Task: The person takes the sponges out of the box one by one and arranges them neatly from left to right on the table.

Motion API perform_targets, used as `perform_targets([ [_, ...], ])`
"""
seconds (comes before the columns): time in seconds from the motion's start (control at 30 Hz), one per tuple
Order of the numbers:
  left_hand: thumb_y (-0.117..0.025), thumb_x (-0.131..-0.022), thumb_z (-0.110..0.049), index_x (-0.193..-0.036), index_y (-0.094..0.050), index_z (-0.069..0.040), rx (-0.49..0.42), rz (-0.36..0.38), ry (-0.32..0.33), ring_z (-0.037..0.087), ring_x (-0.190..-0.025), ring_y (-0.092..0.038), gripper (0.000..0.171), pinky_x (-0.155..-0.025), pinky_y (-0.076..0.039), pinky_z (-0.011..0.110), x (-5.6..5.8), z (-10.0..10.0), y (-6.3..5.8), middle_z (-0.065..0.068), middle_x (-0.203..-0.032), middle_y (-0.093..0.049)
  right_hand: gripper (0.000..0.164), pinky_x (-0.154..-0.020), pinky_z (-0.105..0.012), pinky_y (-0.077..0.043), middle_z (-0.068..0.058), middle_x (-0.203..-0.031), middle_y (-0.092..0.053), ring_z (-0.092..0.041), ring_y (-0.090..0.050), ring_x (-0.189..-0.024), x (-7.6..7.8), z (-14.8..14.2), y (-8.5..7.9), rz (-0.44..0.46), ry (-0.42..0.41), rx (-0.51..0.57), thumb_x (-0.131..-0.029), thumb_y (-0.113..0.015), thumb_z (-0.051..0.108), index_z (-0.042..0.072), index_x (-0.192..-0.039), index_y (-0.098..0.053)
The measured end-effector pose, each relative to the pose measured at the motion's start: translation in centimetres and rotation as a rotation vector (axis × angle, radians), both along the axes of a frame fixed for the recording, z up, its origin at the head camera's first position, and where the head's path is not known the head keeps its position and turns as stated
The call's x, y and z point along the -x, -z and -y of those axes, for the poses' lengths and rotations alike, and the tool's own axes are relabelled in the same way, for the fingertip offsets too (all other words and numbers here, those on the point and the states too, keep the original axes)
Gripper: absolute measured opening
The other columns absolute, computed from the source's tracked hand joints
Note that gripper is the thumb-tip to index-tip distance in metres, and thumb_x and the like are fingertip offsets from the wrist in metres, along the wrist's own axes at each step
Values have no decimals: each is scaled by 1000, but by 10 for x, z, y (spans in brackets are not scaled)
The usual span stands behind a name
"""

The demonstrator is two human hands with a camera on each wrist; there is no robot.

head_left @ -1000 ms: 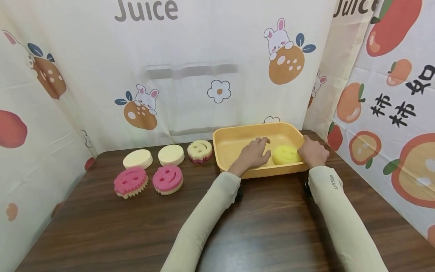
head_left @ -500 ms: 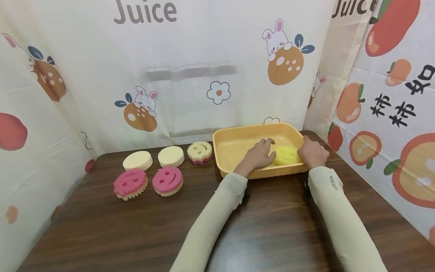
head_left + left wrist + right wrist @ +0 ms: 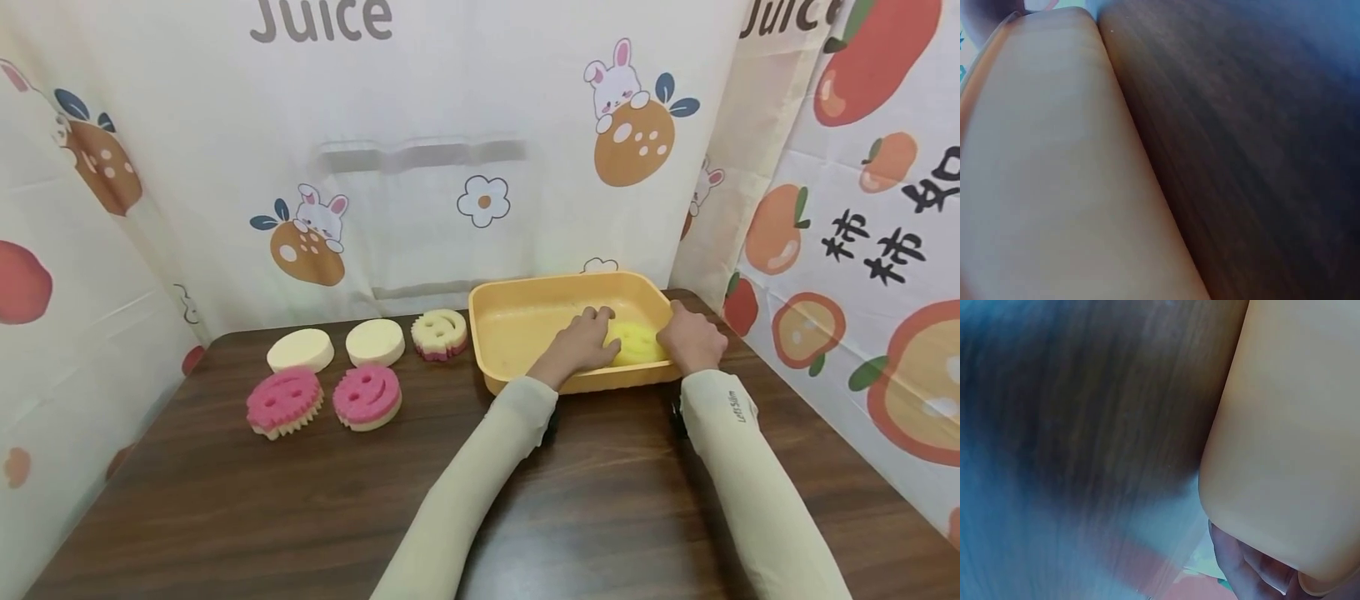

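Observation:
A yellow plastic basin [image 3: 517, 287] stands at the back right of the table. Inside it, toward the right end, lies a round bright-yellow smiley sponge [image 3: 636, 343]. My left hand [image 3: 577, 346] reaches over the basin's front rim, fingers bent loosely, at the left side of this sponge; contact is hard to make out. My right hand [image 3: 692, 337] grips the basin's right rim, and its fingers [image 3: 1235, 559] show against the outer wall in the right wrist view. The left wrist view shows mostly the basin's outer front wall [image 3: 1072, 162].
Left of the basin sit two plain cream discs [image 3: 300, 350], a cream-topped smiley sponge [image 3: 439, 333] and two pink-topped smiley sponges [image 3: 285, 402]. They rest on a dark wooden table [image 3: 300, 508]. Printed curtains [image 3: 420, 100] enclose the back and sides.
My left hand has moved a little right, closer to the yellow smiley sponge in the basin. The right hand stays on the rim, and the basin has not moved.

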State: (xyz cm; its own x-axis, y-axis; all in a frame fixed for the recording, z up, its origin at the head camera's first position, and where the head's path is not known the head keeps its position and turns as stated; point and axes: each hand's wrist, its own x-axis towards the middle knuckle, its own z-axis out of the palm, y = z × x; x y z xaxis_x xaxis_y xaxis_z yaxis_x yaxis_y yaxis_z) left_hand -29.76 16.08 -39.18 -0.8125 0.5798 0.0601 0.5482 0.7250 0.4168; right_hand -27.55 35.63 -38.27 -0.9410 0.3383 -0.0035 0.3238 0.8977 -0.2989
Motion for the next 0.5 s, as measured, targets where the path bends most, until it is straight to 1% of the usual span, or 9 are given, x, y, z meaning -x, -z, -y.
perform_targets([
  [0.17,-45,-102,-43,-154,-28,-21,12,22,-12,24,-130,-48,58,-95,-51,36,2,-4,1,7,-152,-39,63,-74,-64,-46,-37,-117,-57,-54,-59,-95,0,1,1,-10,4,-11,-91,-41,17,5,-152,-30],
  [0.37,-45,-102,-47,-156,-21,-16,52,49,-15,26,-134,-46,67,-105,-46,35,7,-10,5,12,-154,-37,62,-74,-65,-46,-36,-116,-57,-54,-59,-95,-1,3,0,-15,4,-9,-91,-41,17,4,-151,-32],
  [0.5,-43,-102,-48,-158,-19,-15,80,75,2,27,-139,-44,69,-110,-43,35,10,-12,5,12,-155,-37,62,-75,-65,-46,-37,-116,-58,-54,-60,-94,-1,3,-1,-17,5,-6,-90,-41,16,3,-151,-32],
])
